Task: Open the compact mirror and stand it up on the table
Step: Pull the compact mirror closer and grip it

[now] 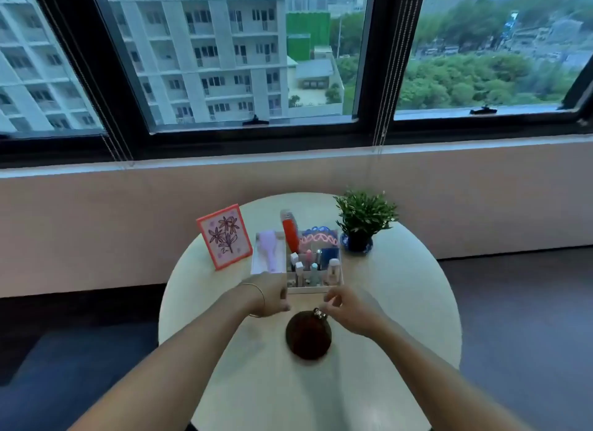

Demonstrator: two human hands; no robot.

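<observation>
While the round, dark brown compact mirror (308,334) lies flat and closed near the middle of the round pale counter (401,302), both hands hover just beyond its far edge. The right hand (348,312), fingers loosely curled and holding nothing, sits right at the small metallic clasp (320,313) on the mirror's far-right rim; contact cannot be confirmed. The left hand (269,297), also empty and relaxed, hangs near the far-left side, slightly farther off. Being round, the mirror has no long axis; the clasp marks its opening side. Bare surface lies nearer the person, while the white compartmented organiser (308,290) crowds the far side.
</observation>
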